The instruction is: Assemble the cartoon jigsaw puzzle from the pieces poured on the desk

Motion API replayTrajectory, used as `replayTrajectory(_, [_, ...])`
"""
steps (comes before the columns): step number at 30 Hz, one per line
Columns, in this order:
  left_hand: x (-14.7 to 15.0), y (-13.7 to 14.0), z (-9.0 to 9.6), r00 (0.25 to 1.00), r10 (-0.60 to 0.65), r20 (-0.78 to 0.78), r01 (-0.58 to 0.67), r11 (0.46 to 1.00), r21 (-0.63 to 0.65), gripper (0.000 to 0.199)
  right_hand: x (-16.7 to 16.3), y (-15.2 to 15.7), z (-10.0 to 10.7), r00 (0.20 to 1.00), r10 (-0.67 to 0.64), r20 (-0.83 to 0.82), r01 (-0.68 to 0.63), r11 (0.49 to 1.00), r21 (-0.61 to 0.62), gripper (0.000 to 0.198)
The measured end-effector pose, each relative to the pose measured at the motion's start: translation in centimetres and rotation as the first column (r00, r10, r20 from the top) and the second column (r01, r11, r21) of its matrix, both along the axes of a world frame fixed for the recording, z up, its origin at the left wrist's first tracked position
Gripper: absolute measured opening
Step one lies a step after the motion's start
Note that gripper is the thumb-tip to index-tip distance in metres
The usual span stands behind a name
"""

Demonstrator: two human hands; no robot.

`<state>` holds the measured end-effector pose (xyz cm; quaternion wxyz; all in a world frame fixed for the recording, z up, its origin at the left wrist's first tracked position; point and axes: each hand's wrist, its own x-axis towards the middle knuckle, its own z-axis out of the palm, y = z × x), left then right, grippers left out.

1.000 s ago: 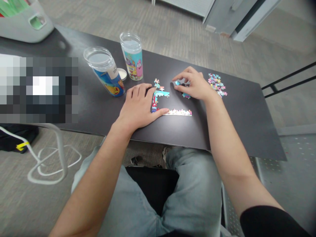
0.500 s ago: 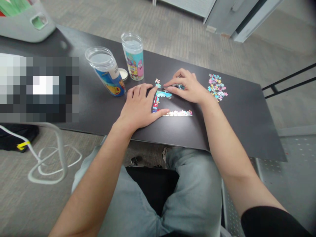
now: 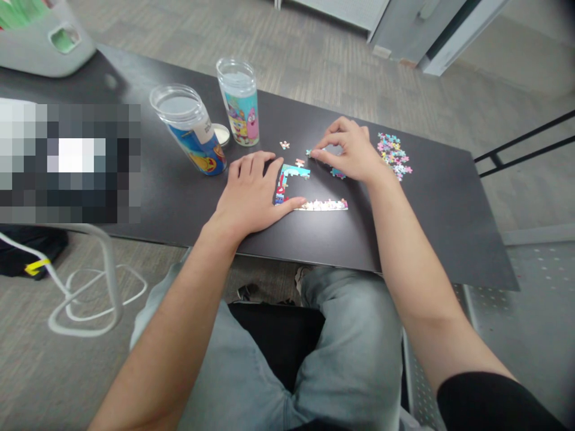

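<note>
My left hand (image 3: 247,194) lies with fingers spread on the dark table. Its thumb and index finger rest along the left side of a partly joined jigsaw border (image 3: 322,205), which has a bottom row, a left side and a short blue top corner. At the tips of my right hand (image 3: 344,148), the thumb and index finger pinch a small bluish puzzle piece (image 3: 309,153). Just above the border's top edge sits a loose puzzle piece (image 3: 299,163), and farther back lies another pale piece (image 3: 284,145). More blue pieces (image 3: 338,173) are partly hidden under my right hand.
A heap of colourful puzzle pieces (image 3: 394,157) lies to the right. On the left stand a clear-topped blue cup (image 3: 191,131) and a cartoon-printed cup (image 3: 240,105), with a white lid (image 3: 221,134) between them. A grey bin (image 3: 49,45) is at the far left of the table (image 3: 431,221).
My right hand has moved slightly right, with a bluish piece now at its fingertips. One loose piece now lies nearer the border's top edge. The left hand stays in place.
</note>
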<state>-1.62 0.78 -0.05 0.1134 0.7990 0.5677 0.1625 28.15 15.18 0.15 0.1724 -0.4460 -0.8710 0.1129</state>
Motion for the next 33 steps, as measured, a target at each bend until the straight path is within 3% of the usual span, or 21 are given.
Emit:
replayTrajectory(9, [-0.1,0.0,-0.1,1.0,-0.006,0.004,0.006,1.0,0.009,0.098,-0.7,-1.0,1.0,0.998,0.018,0.053,-0.014,0.997,-0.074,0.023])
replayTrajectory(16, [-0.1,0.1,-0.3,1.0,-0.007,0.023,0.007,1.0,0.003,0.1,0.6,-0.8,1.7,0.999,-0.04,0.033,0.044,0.988,-0.145,0.026])
replayTrajectory(25, [-0.3,-0.3,0.1,0.999,-0.045,0.004,0.045,0.999,-0.002,0.086,0.5,-0.9,2.2,0.992,0.128,-0.021,-0.129,0.968,-0.217,0.04])
replayTrajectory(33, [-0.3,-0.2,0.0,0.999,-0.044,0.025,0.044,0.999,0.006,0.083,-0.5,-1.3,2.1,0.985,0.159,-0.069,-0.171,0.958,-0.231,0.048])
